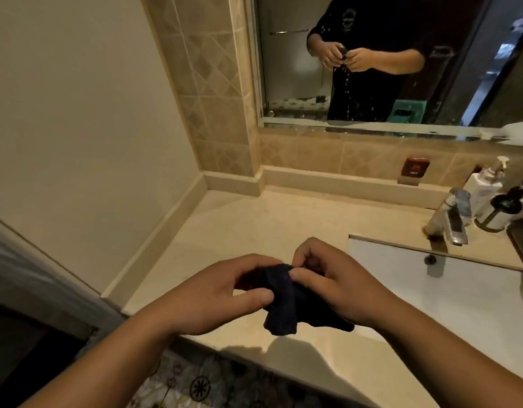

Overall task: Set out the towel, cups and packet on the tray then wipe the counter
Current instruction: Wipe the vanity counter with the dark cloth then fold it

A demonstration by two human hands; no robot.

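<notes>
A small dark navy cloth (286,301) hangs bunched between both hands, just above the front edge of the beige marble counter (254,228). My left hand (207,295) pinches its left side with thumb and fingers. My right hand (336,287) grips its upper right part, fingers curled in. The cloth's lower end droops toward the counter edge. No tray, cups or packet are in view.
A white sink basin (430,287) with a chrome tap (451,219) lies to the right. Beyond it stand a white pump bottle (486,184) and a dark-capped dispenser (504,210). A mirror (372,54) covers the back wall; a wall meets the counter on the left. Patterned floor shows below.
</notes>
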